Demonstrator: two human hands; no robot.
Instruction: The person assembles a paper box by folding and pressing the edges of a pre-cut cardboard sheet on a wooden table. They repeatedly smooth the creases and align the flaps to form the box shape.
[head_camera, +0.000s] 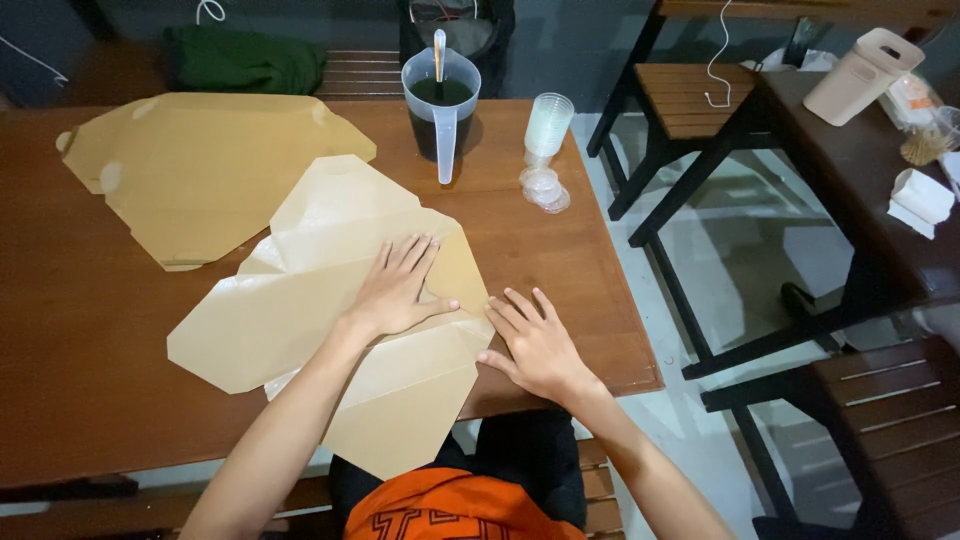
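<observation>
Flat kraft-paper box blank (330, 320), unfolded, near table edge, overhanging it toward the person; long axis diagonal, far-left to near-right; left hand (400, 285) flat on its centre, fingers spread, gripping nothing; right hand (535, 345) open, palm down at its right edge; second blank (200, 170) far left; jug (441, 110), stacked cups (547, 125) beyond; bare wooden table (90, 360) left.

Left hand (400, 290) presses flat on the unfolded kraft box blank (330, 330); right hand (535, 345) rests at its edge
</observation>
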